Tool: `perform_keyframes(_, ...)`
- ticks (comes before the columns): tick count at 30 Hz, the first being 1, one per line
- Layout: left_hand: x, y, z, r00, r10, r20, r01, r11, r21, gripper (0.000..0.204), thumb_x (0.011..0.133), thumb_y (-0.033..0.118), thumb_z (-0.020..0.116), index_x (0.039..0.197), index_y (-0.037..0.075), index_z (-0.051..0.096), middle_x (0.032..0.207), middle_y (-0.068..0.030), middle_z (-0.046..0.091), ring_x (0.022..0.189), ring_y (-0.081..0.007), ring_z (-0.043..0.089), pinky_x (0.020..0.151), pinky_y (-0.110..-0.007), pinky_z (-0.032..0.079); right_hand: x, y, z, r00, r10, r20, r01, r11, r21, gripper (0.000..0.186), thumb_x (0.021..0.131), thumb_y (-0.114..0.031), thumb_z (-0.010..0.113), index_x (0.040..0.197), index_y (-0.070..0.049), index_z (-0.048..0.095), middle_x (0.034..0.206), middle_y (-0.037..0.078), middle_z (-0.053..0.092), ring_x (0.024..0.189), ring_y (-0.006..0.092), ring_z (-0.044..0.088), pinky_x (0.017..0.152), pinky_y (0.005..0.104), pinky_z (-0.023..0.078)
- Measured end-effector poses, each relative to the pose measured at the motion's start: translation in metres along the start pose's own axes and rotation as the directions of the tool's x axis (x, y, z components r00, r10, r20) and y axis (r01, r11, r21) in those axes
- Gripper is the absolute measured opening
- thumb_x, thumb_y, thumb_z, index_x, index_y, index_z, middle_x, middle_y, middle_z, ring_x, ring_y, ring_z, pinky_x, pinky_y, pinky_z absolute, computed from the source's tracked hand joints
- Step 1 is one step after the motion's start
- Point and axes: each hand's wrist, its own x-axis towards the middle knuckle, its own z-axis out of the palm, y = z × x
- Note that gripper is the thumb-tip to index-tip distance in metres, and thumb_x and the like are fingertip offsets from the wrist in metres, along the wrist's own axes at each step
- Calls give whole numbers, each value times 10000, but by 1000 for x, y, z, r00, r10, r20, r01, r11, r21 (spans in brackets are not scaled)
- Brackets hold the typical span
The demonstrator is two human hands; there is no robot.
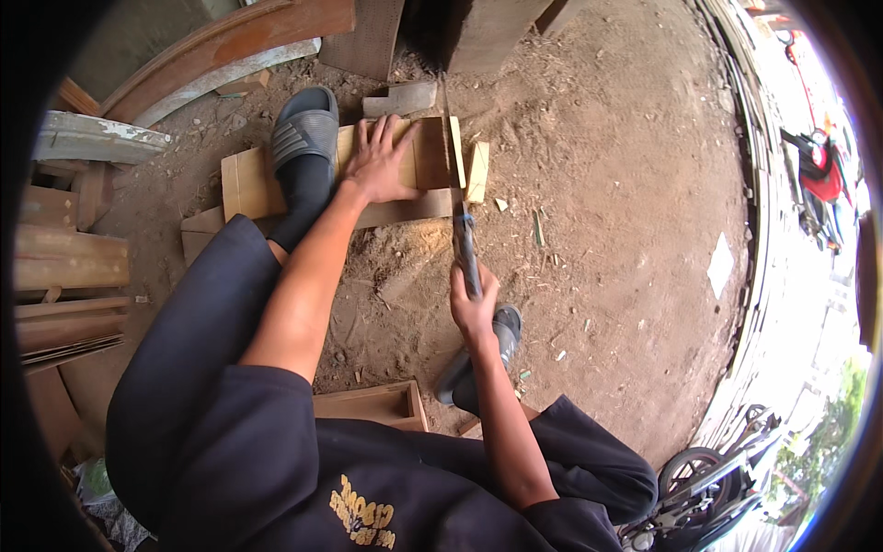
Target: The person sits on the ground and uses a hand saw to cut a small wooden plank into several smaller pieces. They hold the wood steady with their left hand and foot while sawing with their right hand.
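A pale wooden board lies across other timber on the dirt ground. My left hand presses down on it with fingers spread. Left of that hand, my foot in a grey slide sandal stands on the same board. My right hand is closed round the grip of a hand saw. The saw's thin blade runs away from me across the board's right end, with a narrow strip of wood on its right side. Just beyond lies a small wood offcut.
Under the board is a lower wooden block. Stacked timber and curved wooden pieces line the left side. A wooden box sits near my lap. Motorcycles stand at the right, past a long edge of planks.
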Motion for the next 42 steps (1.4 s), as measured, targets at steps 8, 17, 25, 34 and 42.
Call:
perform_keyframes(8,-9,-11,-7,999,-26,-43,26,1000,3,1269,594,627,771,1559,190,71,1557,-261,156,1464,-385,107,1177,-583,19,-87,38,-17,998,-47,-40,45,998,-52,136,849,-93,614,768,15,602,598,30,504,573,77,473,526,289,401)
perform_keyframes(17,-3,-3,-5,999,-24,-46,26,999,28,1271,593,633,767,1557,169,82,1560,-259,144,1465,-385,99,1179,-575,31,25,-21,11,996,-87,27,87,996,8,191,877,-116,597,751,25,579,569,53,493,535,99,470,506,318,398)
perform_keyframes(25,-9,-5,-1,999,-46,-29,46,999,8,1296,567,601,803,1559,200,72,1550,-262,150,1458,-393,109,1175,-587,35,-36,28,-23,986,-136,98,143,987,-71,86,832,-80,625,814,4,629,584,106,552,509,149,590,518,300,462)
perform_keyframes(34,1,-11,0,995,-87,-57,85,995,-44,1289,533,557,826,1553,197,126,1542,-271,157,1459,-394,103,1176,-589,23,-3,0,-33,978,4,208,2,1000,-28,147,879,-77,610,766,11,576,560,63,509,506,80,504,475,291,422)
perform_keyframes(42,1,-11,1,996,-59,-67,56,997,-52,1305,540,622,807,1556,196,107,1553,-283,122,1460,-410,80,1159,-617,-13,2,2,-30,984,-53,169,47,998,41,162,890,-71,584,752,12,576,553,46,541,465,81,508,427,272,407)
